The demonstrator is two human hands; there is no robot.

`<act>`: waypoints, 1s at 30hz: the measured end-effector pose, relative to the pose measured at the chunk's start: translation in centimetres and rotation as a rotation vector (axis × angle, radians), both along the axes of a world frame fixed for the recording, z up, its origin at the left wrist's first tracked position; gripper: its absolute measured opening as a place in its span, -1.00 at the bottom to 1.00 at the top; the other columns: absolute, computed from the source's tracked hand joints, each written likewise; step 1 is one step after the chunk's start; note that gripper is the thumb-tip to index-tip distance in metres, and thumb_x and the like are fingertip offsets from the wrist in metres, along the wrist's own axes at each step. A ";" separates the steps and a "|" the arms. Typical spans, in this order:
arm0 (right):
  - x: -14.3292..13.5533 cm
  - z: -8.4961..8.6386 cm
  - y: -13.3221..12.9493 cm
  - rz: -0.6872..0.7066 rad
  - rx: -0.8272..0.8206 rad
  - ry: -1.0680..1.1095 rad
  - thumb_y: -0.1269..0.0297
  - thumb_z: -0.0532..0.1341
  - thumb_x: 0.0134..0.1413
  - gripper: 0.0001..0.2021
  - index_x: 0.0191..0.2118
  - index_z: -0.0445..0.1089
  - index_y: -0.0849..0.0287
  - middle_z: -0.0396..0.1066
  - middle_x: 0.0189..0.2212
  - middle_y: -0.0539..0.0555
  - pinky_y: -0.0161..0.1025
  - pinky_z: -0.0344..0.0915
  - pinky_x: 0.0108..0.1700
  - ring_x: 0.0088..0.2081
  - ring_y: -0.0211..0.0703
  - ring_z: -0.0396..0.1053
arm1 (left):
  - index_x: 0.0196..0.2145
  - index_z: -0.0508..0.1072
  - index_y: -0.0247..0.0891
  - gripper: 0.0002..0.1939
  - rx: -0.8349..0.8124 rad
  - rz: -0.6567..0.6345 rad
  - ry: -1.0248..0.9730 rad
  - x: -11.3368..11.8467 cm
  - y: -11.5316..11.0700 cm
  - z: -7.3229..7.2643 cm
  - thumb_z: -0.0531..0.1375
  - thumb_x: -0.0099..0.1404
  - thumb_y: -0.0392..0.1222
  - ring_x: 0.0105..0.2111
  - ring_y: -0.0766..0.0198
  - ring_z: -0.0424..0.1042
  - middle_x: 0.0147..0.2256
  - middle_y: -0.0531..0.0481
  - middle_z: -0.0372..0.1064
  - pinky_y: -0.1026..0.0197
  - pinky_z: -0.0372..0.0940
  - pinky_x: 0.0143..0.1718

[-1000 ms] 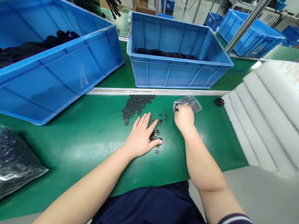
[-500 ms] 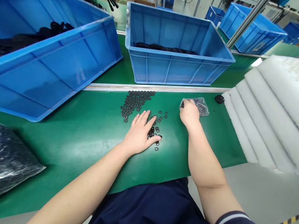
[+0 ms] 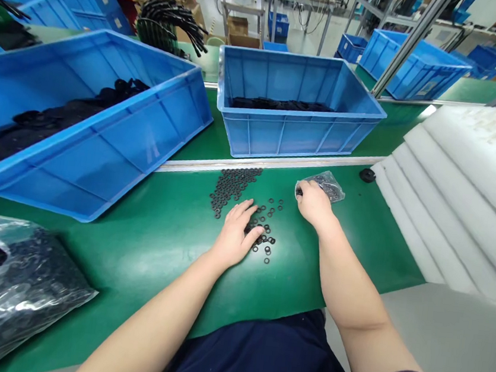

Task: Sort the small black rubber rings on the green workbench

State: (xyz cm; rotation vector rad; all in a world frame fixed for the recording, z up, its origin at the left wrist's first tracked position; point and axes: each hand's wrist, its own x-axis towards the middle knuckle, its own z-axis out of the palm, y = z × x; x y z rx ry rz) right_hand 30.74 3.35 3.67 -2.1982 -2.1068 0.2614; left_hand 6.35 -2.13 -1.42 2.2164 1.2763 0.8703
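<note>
My left hand (image 3: pixel 234 235) rests palm down on the green table, its fingers stretched and the thumb apart. Under and beside the thumb are loose small black rings (image 3: pixel 269 229), some partly hidden by the hand. Beyond its fingertips, many more black rings (image 3: pixel 232 185) lie spread flat in a rough wedge. My right hand (image 3: pixel 314 204) is at the near left end of a small clear plastic bag (image 3: pixel 331 186) with dark small parts inside. Its fingers are curled into the bag's mouth; their tips, and whatever they pinch, are hidden.
Two blue crates, one at left (image 3: pixel 146 138) and one at centre (image 3: pixel 299 133), hold black parts. A large clear bag of black parts (image 3: pixel 34 287) lies at left. Stacked white foam sheets (image 3: pixel 448 197) stand at right, beside a black round part (image 3: pixel 367 175).
The camera view has tilted upward and shifted left. My left hand's fingers have drawn closer together, and more loose rings show right of its thumb. My right hand stays at the small bag.
</note>
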 end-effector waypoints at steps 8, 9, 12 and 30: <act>-0.2 -0.5 0.6 0.053 0.027 0.021 0.40 0.09 0.23 -0.73 -0.01 0.42 0.16 0.34 -0.03 0.21 -0.19 0.29 -0.09 -0.10 -0.01 0.38 | 0.01 0.44 -0.30 -0.54 -0.016 0.131 -0.209 -0.2 0.5 0.4 -0.03 0.44 0.07 0.11 0.10 0.40 0.06 -0.21 0.45 -0.07 0.26 0.19; -0.2 -0.5 0.7 0.059 0.031 0.020 0.40 0.09 0.22 -0.74 -0.03 0.43 0.18 0.35 -0.04 0.21 -0.19 0.28 -0.08 -0.11 -0.02 0.38 | 0.01 0.44 -0.29 -0.55 -0.017 0.112 -0.197 -0.2 0.5 0.4 -0.02 0.44 0.07 0.10 0.10 0.40 0.05 -0.20 0.45 -0.06 0.27 0.19; -0.3 -0.3 0.6 0.074 0.041 0.010 0.43 0.09 0.21 -0.75 -0.06 0.43 0.21 0.37 -0.08 0.22 -0.21 0.27 -0.07 -0.10 -0.02 0.38 | -0.01 0.46 -0.27 -0.59 0.002 0.044 -0.174 0.0 0.3 0.5 0.02 0.43 0.05 0.07 0.11 0.42 0.02 -0.18 0.48 -0.05 0.29 0.15; 0.2 -3.3 1.0 0.212 0.112 -0.045 0.43 0.09 0.11 -0.80 -0.22 0.46 0.17 0.45 -0.20 0.25 -0.15 0.30 -0.15 -0.17 0.06 0.43 | -0.24 0.56 -0.25 -0.64 0.053 -0.078 -0.193 0.7 -0.8 0.6 0.14 0.37 0.09 -0.22 0.11 0.53 -0.26 -0.18 0.57 0.02 0.36 -0.07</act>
